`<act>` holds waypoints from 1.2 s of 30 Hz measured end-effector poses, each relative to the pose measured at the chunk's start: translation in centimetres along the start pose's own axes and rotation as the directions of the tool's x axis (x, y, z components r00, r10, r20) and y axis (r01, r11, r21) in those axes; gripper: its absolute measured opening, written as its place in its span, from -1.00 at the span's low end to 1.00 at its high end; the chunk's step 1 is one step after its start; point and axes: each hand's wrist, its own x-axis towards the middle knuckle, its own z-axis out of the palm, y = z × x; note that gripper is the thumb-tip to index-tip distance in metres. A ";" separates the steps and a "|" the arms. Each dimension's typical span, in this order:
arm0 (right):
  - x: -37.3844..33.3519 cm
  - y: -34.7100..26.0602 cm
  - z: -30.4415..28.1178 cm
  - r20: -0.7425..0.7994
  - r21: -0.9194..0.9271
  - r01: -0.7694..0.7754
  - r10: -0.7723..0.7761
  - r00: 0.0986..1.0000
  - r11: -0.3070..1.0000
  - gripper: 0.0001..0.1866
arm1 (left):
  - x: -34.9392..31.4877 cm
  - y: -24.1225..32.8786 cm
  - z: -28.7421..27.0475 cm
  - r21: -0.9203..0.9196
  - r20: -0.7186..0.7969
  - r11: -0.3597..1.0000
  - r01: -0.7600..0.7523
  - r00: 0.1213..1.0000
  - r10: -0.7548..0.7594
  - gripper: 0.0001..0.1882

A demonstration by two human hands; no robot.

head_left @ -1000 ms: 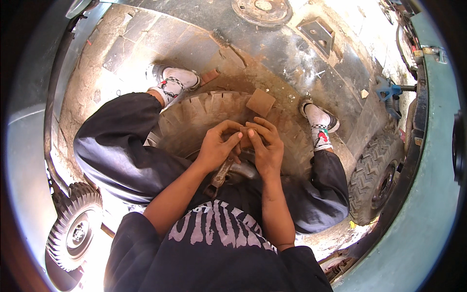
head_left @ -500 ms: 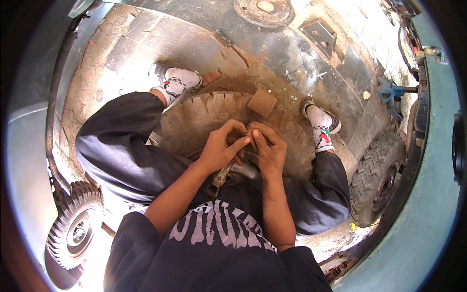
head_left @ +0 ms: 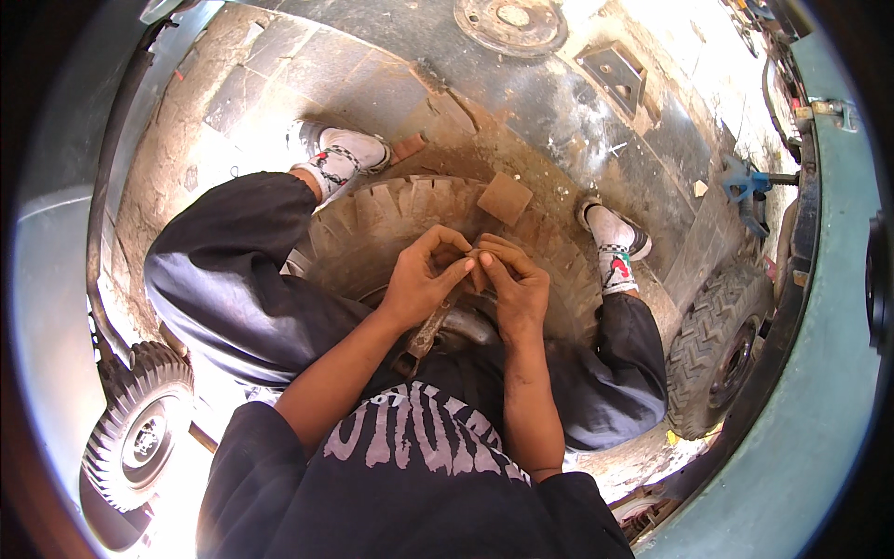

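Observation:
My left hand (head_left: 419, 277) and my right hand (head_left: 515, 282) meet fingertip to fingertip over a large worn tyre (head_left: 358, 228), which lies flat between my legs. Both pinch at a small brownish piece (head_left: 479, 278); the fingers cover most of it, so its kind is unclear. Beyond the right hand, a square brown block or pad (head_left: 505, 198) rests on the tyre's tread. Under my left wrist a worn metal tool (head_left: 422, 343) with an open-looking end leans near the wheel's centre. Part of the metal rim (head_left: 466, 324) shows between my forearms.
A teal vehicle panel (head_left: 810, 373) runs along the right, with a treaded tyre (head_left: 712, 349) beside it. Another small wheel (head_left: 144, 443) stands at lower left. A round metal disc (head_left: 512, 20), a metal bracket (head_left: 615, 76) and a blue clamp-like tool (head_left: 745, 182) lie farther off.
The fingertips have shifted slightly around the small brownish piece, and more of it shows below them. The view has tilted a little; the tyre and the block have stayed in place.

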 end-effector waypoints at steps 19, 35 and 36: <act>0.0 -0.3 -0.2 0.068 0.309 -0.158 0.144 0.987 0.938 -0.78 | -0.2 0.5 0.1 0.314 -0.077 0.948 -0.043 0.995 0.071 -0.81; 0.3 0.3 -2.8 0.192 -0.225 0.071 -0.027 0.981 0.972 -0.69 | -0.3 1.2 1.2 0.490 -0.092 0.864 -0.117 0.979 0.184 -0.68; 0.7 0.3 -2.4 0.060 -0.311 0.152 -0.140 0.988 0.938 -0.70 | -0.3 1.0 1.4 0.527 -0.117 0.841 -0.123 0.969 0.215 -0.63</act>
